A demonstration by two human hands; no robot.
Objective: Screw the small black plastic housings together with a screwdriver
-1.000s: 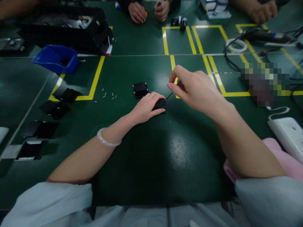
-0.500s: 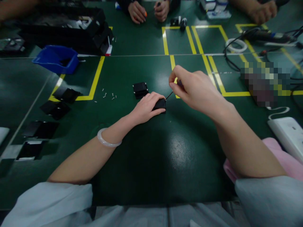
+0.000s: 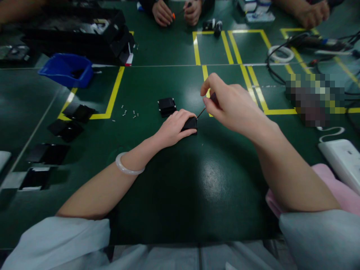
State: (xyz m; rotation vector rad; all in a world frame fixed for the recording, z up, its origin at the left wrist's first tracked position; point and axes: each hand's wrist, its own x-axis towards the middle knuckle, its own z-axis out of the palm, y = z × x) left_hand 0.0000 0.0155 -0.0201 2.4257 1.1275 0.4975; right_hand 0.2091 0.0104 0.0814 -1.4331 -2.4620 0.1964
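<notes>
My left hand (image 3: 174, 129) is closed around a small black box (image 3: 190, 124), pressing it to the green table. In my right hand (image 3: 229, 103) is a screwdriver (image 3: 201, 113), its dark handle mostly hidden by the fingers. The thin shaft slants down to the left, and its tip meets the right upper corner of the box. A second black box (image 3: 167, 106) with shiny screws at its corners lies just beyond my left hand. Several small loose screws (image 3: 134, 114) are scattered left of it.
Several black parts (image 3: 49, 153) line the left side, near a blue bin (image 3: 69, 70) and a large black crate (image 3: 78, 33). Cables (image 3: 271, 67), a power strip (image 3: 341, 159) and pink cloth (image 3: 326, 187) lie right. Another person's hands (image 3: 164, 14) work across the table.
The fingers of my right hand have shifted slightly on the screwdriver handle. My left hand and the box stay put. The hands across the table have moved a little.
</notes>
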